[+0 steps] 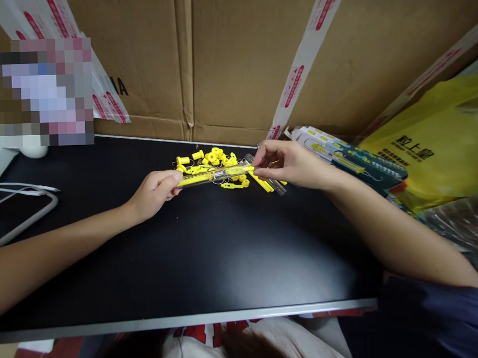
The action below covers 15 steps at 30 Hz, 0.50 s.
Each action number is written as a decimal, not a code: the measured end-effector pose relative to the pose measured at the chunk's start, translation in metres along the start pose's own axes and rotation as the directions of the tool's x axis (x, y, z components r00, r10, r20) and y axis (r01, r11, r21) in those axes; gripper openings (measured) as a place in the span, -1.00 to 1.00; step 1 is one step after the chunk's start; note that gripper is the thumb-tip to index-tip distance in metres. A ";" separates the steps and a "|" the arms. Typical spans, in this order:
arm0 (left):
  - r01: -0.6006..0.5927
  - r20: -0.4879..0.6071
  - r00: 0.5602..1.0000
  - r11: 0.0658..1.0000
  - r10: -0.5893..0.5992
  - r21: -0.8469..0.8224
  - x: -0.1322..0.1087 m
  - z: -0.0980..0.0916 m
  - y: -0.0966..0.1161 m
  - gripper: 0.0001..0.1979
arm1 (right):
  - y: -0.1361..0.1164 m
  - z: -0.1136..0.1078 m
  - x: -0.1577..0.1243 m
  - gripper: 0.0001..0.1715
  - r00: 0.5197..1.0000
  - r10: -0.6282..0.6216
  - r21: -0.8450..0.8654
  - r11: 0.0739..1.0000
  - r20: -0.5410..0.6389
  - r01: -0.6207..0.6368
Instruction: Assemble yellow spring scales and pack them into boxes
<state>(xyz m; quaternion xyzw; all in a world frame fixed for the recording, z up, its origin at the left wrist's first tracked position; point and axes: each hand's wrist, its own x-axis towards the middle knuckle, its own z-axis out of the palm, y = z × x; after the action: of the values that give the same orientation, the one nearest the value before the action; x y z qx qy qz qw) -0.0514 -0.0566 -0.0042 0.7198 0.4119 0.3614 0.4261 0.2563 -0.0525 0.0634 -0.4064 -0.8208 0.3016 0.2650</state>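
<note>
A long clear tube with yellow parts inside is held level above the black table. My left hand is closed on its left end. My right hand pinches its right end with thumb and fingertips. Behind and under the tube lies a heap of small yellow plastic parts and thin metal springs. A few yellow sticks and another clear tube lie below my right hand.
Taped cardboard boxes wall off the back of the table. Printed product cards and a yellow plastic bag lie at the right. A white cable and a grey frame sit at the left edge.
</note>
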 end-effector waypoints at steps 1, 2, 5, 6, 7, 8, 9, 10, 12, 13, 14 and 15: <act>0.000 0.005 1.000 1.000 0.000 0.001 0.000 0.000 0.000 -0.67 | 0.000 0.001 0.000 -0.76 1.000 0.000 -0.006 1.000 0.003 0.000; 0.000 0.008 1.000 1.000 0.000 0.007 0.000 0.001 0.000 -0.67 | 0.000 0.002 0.000 -0.76 1.000 0.000 -0.008 1.000 0.007 0.000; -0.011 0.013 1.000 0.999 0.010 0.039 -0.001 0.001 0.003 -0.66 | 0.002 0.006 0.000 -0.73 1.000 -0.008 0.006 1.000 0.029 0.008; -0.015 0.010 1.000 0.999 0.014 0.050 -0.001 0.002 0.004 -0.66 | 0.002 0.007 -0.001 -0.73 0.999 -0.012 0.018 1.000 0.039 0.012; -0.018 0.007 1.000 0.998 0.018 0.059 -0.001 0.002 0.004 -0.66 | 0.003 0.008 -0.001 -0.73 0.999 -0.017 0.031 0.999 0.049 0.015; -0.019 0.004 1.000 0.998 0.019 0.067 -0.001 0.002 0.005 -0.66 | 0.003 0.010 -0.001 -0.74 0.998 -0.021 0.044 0.999 0.056 0.019; -0.020 0.002 1.000 0.997 0.019 0.072 -0.001 0.002 0.006 -0.66 | 0.004 0.011 -0.001 -0.75 0.998 -0.024 0.056 0.998 0.058 0.021; -0.018 0.004 1.000 0.997 0.018 0.074 -0.001 0.002 0.006 -0.65 | 0.004 0.013 -0.001 -0.75 0.998 -0.024 0.068 0.997 0.055 0.020; -0.006 0.008 1.000 0.997 0.006 0.071 0.000 0.003 0.006 -0.65 | 0.005 0.016 -0.001 -0.72 0.999 -0.016 0.100 0.995 0.040 0.012; 0.003 0.009 1.000 0.998 -0.004 0.067 0.000 0.003 0.007 -0.65 | 0.005 0.017 -0.001 -0.70 1.000 -0.009 0.119 0.993 0.029 0.005; 0.014 0.009 1.000 0.998 -0.015 0.061 0.000 0.004 0.007 -0.66 | 0.005 0.018 -0.001 -0.67 1.000 -0.003 0.138 0.990 0.022 -0.001; 0.025 0.009 1.000 0.998 -0.026 0.054 0.001 0.004 0.007 -0.66 | 0.004 0.019 -0.001 -0.65 1.000 0.000 0.154 0.988 0.019 -0.003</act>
<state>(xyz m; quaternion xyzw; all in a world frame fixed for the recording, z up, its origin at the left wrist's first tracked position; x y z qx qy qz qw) -0.0459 -0.0591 0.0008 0.7275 0.4287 0.3411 0.4130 0.2463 -0.0565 0.0476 -0.3827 -0.7972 0.3679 0.2876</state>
